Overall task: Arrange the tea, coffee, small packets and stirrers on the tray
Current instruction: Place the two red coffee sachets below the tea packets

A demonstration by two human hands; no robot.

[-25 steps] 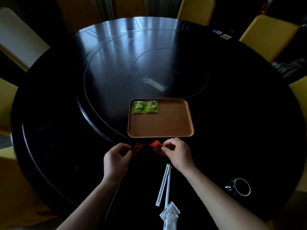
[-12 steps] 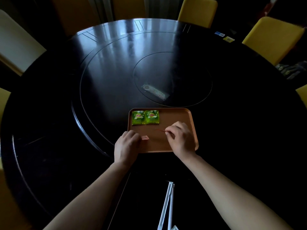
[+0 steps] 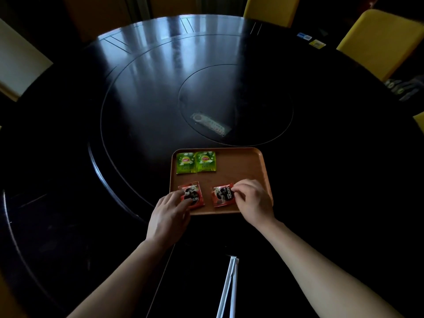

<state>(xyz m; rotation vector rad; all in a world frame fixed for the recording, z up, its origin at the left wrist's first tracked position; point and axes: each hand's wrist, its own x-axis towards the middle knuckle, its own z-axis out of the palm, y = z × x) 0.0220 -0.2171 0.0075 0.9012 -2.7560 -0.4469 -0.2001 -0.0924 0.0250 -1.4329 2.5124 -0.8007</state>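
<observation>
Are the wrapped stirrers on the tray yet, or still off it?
Off it. The wrapped stirrers lie on the dark table, nearer the person than the tray, between the forearms.

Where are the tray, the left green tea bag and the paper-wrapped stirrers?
tray [image 3: 241,166], head view, on the bare floor of its far right part.
left green tea bag [image 3: 185,162], head view, on the sachet's middle.
paper-wrapped stirrers [image 3: 229,288], head view, midway along the white wrappers.
</observation>
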